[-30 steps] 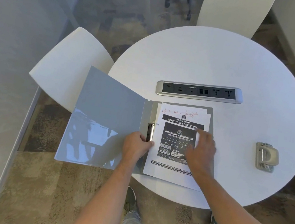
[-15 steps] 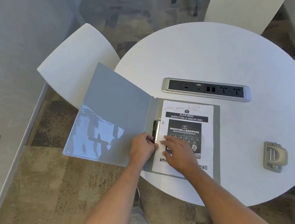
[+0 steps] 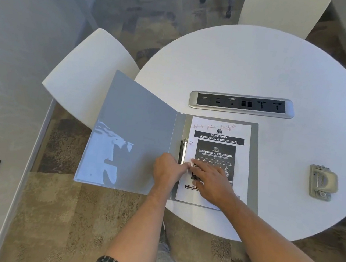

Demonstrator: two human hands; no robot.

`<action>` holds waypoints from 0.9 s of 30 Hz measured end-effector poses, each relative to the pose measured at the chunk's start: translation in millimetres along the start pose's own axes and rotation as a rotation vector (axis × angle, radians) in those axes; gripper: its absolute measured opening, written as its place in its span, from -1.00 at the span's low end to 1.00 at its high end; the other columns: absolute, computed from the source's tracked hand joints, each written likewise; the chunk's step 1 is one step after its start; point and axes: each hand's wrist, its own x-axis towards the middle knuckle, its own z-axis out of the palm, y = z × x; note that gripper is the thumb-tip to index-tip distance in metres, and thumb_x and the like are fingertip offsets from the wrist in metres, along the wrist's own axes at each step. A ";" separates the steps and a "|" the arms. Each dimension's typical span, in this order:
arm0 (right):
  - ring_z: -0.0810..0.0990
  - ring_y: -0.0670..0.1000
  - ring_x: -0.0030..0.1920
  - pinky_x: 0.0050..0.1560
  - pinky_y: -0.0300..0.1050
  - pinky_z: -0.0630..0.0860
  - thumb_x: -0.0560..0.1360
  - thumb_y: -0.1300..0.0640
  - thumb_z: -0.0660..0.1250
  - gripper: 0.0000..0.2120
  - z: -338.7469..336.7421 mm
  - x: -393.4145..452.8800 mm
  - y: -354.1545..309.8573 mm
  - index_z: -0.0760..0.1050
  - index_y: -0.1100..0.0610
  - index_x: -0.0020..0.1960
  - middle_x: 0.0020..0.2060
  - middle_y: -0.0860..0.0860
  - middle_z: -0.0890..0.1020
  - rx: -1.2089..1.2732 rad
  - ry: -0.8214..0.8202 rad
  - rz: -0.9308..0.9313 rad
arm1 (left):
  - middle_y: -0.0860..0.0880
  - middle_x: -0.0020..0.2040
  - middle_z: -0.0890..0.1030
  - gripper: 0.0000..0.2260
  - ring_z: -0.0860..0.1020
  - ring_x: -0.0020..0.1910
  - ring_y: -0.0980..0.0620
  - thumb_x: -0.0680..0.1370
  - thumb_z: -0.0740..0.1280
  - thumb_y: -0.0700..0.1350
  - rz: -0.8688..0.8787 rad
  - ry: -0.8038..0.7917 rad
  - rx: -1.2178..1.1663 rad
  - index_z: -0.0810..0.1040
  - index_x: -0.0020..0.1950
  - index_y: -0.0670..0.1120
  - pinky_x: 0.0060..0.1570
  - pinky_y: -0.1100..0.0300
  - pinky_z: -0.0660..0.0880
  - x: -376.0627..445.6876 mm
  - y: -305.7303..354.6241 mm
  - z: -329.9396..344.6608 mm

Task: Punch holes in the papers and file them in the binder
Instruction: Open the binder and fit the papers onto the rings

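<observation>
**Seating the paper on the binder clip**

The paper (image 3: 222,135) lies flat on the binder's (image 3: 136,130) right half, its left edge at the metal clip (image 3: 182,152) along the spine. My right hand (image 3: 214,181) rests on the sheet with fingers straight, fingertips pressing near the lower hole so the page stays lined up with the prongs. My left hand (image 3: 167,170) is curled at the clip's lower end, touching my right fingertips; whether it pinches the clip or just steadies it I cannot tell, as the fingertips are hidden. The front cover lies open left of the clip, overhanging the table (image 3: 265,66). The hole punch (image 3: 322,182) sits well right of the binder, likely done with. The power strip (image 3: 241,103) is just beyond the binder's top edge. Next is probably closing the clip.
</observation>
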 end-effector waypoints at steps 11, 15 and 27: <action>0.32 0.00 0.56 0.54 0.04 0.18 0.65 0.09 0.32 -0.52 -10.0 4.0 4.1 0.39 -0.11 0.55 0.61 -0.16 0.29 0.033 -0.053 -0.019 | 0.01 -0.41 0.45 -0.79 0.48 -0.42 -0.01 0.36 0.49 -0.06 -0.033 -0.053 0.054 0.53 -0.24 -0.15 -0.50 0.26 0.30 5.1 10.1 -2.5; 0.47 0.10 0.44 0.47 0.03 0.34 0.56 0.12 0.45 -0.55 -14.1 -7.5 8.0 0.52 0.06 0.44 0.47 0.00 0.50 0.201 0.239 0.256 | -0.02 -0.25 0.58 -0.74 0.60 -0.21 -0.08 0.48 0.48 0.03 0.005 -0.082 0.084 0.54 -0.13 -0.14 -0.37 0.20 0.40 1.7 6.4 -2.9; 0.46 0.33 0.31 0.35 0.22 0.41 0.53 0.04 0.37 -0.37 -33.6 -19.4 16.1 0.26 0.30 0.47 0.33 0.27 0.51 0.543 0.498 0.981 | -0.11 0.28 0.49 -0.35 0.59 0.16 -0.11 0.58 0.41 -0.01 0.225 -0.076 0.325 0.18 0.58 -0.04 0.04 0.01 0.61 -35.4 -6.5 26.8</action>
